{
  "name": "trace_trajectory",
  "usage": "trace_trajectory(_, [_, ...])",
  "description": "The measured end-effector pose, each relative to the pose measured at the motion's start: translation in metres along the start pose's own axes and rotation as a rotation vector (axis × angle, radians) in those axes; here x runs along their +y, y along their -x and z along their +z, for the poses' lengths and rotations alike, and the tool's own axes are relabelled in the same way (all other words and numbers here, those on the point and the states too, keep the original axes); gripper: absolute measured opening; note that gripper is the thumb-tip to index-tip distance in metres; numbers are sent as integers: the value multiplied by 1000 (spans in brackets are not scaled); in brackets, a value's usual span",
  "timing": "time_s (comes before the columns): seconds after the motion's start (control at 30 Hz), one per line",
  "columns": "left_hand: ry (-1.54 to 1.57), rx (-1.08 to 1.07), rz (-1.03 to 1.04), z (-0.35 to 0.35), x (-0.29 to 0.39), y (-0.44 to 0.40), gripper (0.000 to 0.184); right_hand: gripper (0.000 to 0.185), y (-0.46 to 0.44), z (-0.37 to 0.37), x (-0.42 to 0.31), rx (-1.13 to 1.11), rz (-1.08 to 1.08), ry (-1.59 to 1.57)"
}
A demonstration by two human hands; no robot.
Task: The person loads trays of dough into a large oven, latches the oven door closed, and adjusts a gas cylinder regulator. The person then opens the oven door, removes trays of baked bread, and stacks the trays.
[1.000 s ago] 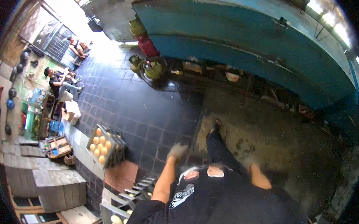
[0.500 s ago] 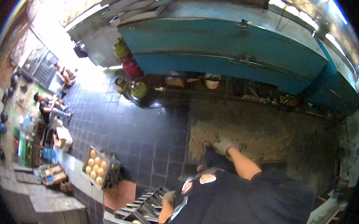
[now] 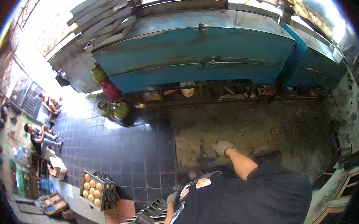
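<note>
My right hand (image 3: 225, 147), in a pale glove, is held out over the bare concrete floor (image 3: 193, 145) with no object visible in it. Its fingers are blurred. My left hand (image 3: 172, 198), gloved as well, hangs by my side next to a stack of dark metal trays (image 3: 146, 218); I cannot make out whether it touches them. Its fingers are partly hidden. Further left on the floor stands a second stack of trays, the front tray (image 3: 84, 196) bearing several round golden buns (image 3: 92, 183).
A long blue metal cabinet (image 3: 193, 51) spans the far side, with trays (image 3: 103, 23) piled on its left end. Gas cylinders (image 3: 121, 109) stand before it. Two people (image 3: 40, 136) sit at the left. A wooden rack (image 3: 339, 193) is at the lower right.
My view has turned and shifted to the right, so the cabinet, cylinders and bun trays appear further left. The wooden rack shows more. My feet are no longer clearly seen.
</note>
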State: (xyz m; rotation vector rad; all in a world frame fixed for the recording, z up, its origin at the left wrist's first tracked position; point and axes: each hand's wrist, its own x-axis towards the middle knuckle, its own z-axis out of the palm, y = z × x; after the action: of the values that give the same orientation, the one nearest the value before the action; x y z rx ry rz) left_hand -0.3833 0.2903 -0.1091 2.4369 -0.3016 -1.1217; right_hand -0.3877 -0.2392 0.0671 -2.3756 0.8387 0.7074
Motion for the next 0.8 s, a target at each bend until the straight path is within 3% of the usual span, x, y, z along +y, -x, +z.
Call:
trace_trajectory(0.07, [-57, 57, 126, -1, 20, -23, 37, 73, 6, 14, 21, -18, -8, -56])
trace_trajectory(0.17, [83, 108, 104, -13, 72, -28, 32, 67, -4, 61, 85, -28, -108, -90])
trace_trajectory(0.27, [59, 202, 188, -20, 120, -18, 30, 57, 59, 51, 128, -115, -33, -74])
trace_trajectory(0.33, [500, 72, -110, -15, 161, -2, 32, 53, 44, 109, 222, -128, -261, 235])
trace_trajectory(0.37, [495, 72, -107, -8, 180, 16, 32, 51, 37, 137, 269, -108, -376, 382])
trace_trajectory(0.47, [450, 152, -100, 32, 214, 61, 38, 51, 104, 143, 346, -119, -90, 164])
trace_trajectory(0.53, [57, 18, 67, 82, 191, 60, 43, 53, 227, 91, 342, 23, 164, -388])
trace_trajectory(0.57, [118, 115, 1, 129, 157, 33, 43, 56, 245, 96, 368, -55, 228, -411])
trace_trajectory(0.6, [-463, 144, 428, 149, 150, 51, 38, 60, 263, 101, 396, -133, 293, -428])
trace_trajectory(0.63, [-308, -27, 211, 160, 187, 99, 33, 61, 279, 118, 423, -80, 351, -412])
trace_trajectory(0.67, [-417, 3, 289, 189, 178, 107, 30, 62, 294, 141, 451, -26, 408, -399])
trace_trajectory(0.7, [-526, 43, 365, 221, 162, 108, 29, 62, 303, 168, 484, -84, 406, -369])
trace_trajectory(0.73, [-390, 12, 290, 241, 164, 141, 29, 62, 312, 195, 517, -141, 402, -339])
trace_trajectory(0.8, [-450, -68, 185, 274, 175, 180, 30, 61, 295, 310, 624, -438, 427, -108])
